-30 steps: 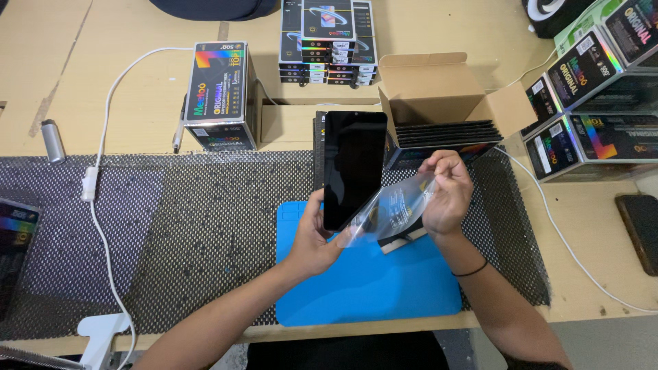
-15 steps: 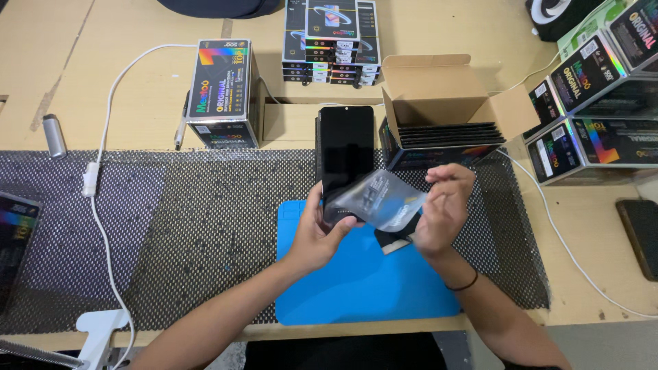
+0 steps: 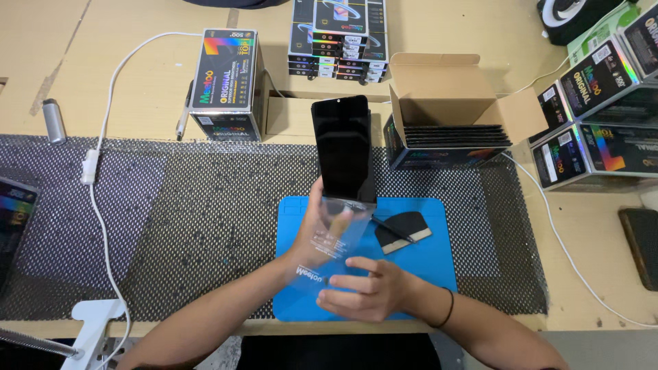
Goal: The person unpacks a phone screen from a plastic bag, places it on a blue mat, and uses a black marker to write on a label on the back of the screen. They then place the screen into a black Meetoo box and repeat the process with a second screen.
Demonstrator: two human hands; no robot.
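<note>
Black screen panel (image 3: pixel 342 149) held upright above the blue mat (image 3: pixel 425 274), lower end half inside a clear plastic sleeve (image 3: pixel 327 247). Left hand (image 3: pixel 317 229) grasps panel and sleeve together at the panel's bottom edge. Right hand (image 3: pixel 367 288), at 6 o'clock of the panel, fingers flat and pinching the sleeve's lower end; sleeve blurred, so exact grip unclear. Judged step: panel and sleeve being moved along each other; which way cannot be told. Next move would need the sleeve kept taut and straight. Small black scraper (image 3: pixel 403 230) on mat at 4 o'clock. Open cardboard box (image 3: pixel 445 103) with stacked dark panels at 2 o'clock. Printed box (image 3: pixel 225 79) at 10 o'clock
</note>
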